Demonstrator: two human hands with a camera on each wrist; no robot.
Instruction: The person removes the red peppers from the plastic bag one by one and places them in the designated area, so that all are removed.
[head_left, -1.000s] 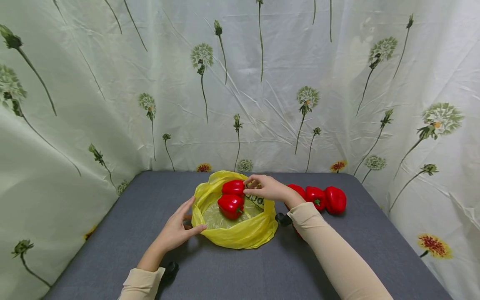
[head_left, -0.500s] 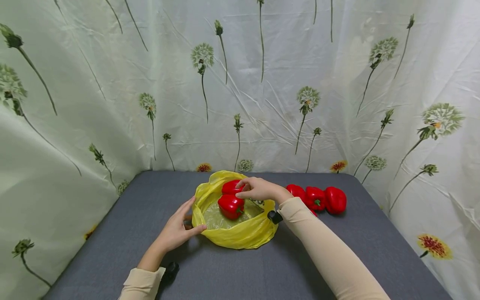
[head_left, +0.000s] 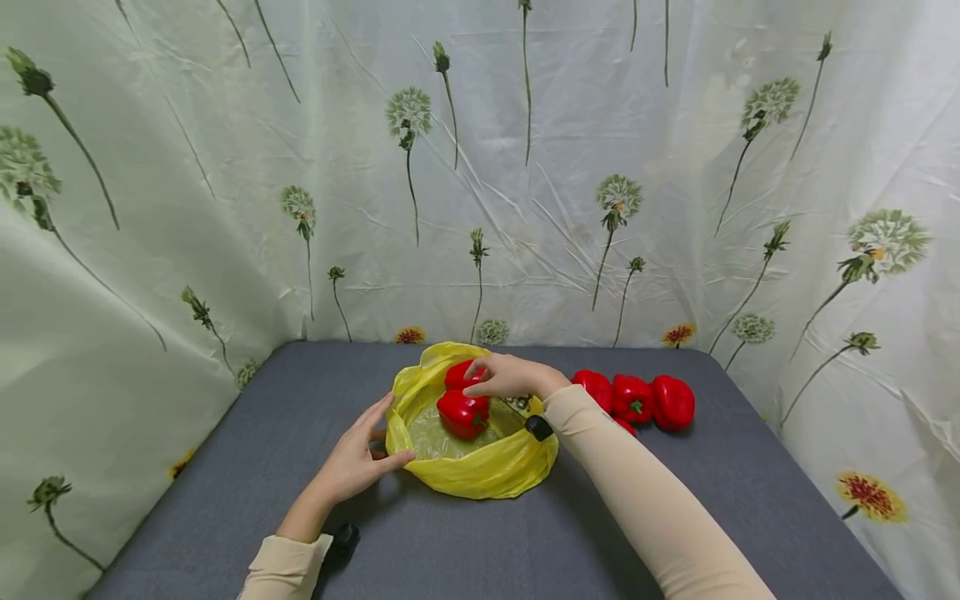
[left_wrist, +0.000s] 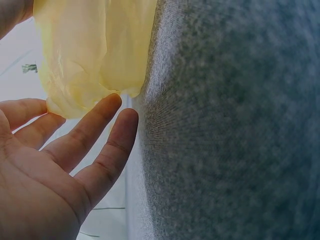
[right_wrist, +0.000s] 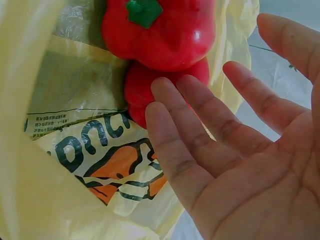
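Note:
A yellow plastic bag (head_left: 480, 479) sits with its mouth spread and its rim rolled down. Two red bell peppers lie inside, a front pepper (head_left: 461, 415) against a rear pepper (head_left: 456, 375). My left hand (head_left: 352, 467) rests at the bag's left side, its fingers (left_wrist: 107, 110) extended and fingertips at the yellow plastic. Over the bag's right part is my right hand (head_left: 510, 377), fingers loosely extended and overlapping the rear pepper. In the right wrist view, the front pepper's green stem (right_wrist: 144, 12) shows, and that palm holds nothing.
To the right of the bag stand several more red peppers (head_left: 632, 397), one partly hidden by the right sleeve (head_left: 622, 467). Everything rests on a grey cloth-covered table (head_left: 465, 550). A flower-printed curtain (head_left: 547, 208) hangs behind it.
My right hand has moved left, from the bag's right side to over the peppers inside, slowing over the last half second. The left hand stays at the bag.

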